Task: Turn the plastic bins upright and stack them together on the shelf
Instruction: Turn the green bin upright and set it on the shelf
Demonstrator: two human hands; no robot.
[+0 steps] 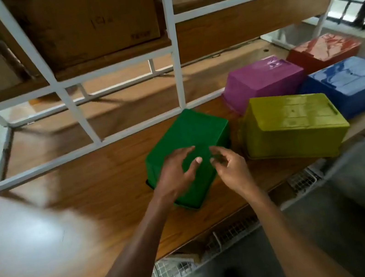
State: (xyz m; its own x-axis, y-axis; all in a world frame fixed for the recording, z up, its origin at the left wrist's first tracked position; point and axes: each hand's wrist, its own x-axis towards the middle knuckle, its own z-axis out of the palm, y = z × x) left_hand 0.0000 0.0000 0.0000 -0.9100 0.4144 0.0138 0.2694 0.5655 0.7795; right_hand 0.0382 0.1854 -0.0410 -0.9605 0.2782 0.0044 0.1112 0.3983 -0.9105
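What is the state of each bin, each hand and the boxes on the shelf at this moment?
green bin: upside down, under both hands.
yellow bin: upside down.
purple bin: upside down.
blue bin: upside down.
red bin: upside down.
left hand: open, fingers spread over the green bin.
right hand: fingers loosely curled, holding nothing.
cardboard boxes: closed, on the upper shelf.

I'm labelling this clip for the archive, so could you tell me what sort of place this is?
Most likely a storeroom or warehouse. White metal shelving holds large cardboard boxes on the upper level, and coloured plastic bins, such as the green bin, lie upside down on the wooden shelf.
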